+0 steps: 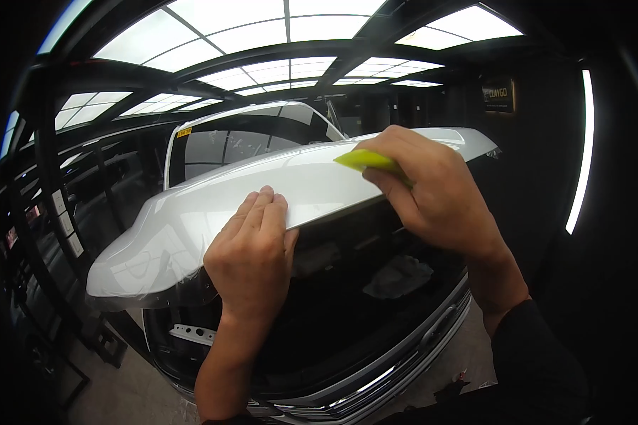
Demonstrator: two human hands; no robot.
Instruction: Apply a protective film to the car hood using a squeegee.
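A raised white car hood spans the view, with thin clear film hanging past its left edge. My left hand rests at the hood's near edge, fingers together on the painted surface and the thumb at the rim. A yellow-green squeegee is pinched between the thumb and fingers of my right hand, over the right part of the hood. Whether its blade touches the surface cannot be told. The palm side of both hands is hidden.
Below the hood lie the dark engine bay, a crumpled clear piece and the front grille. Behind stands the windshield with a yellow sticker. A black frame with white sockets is at left, a light tube at right.
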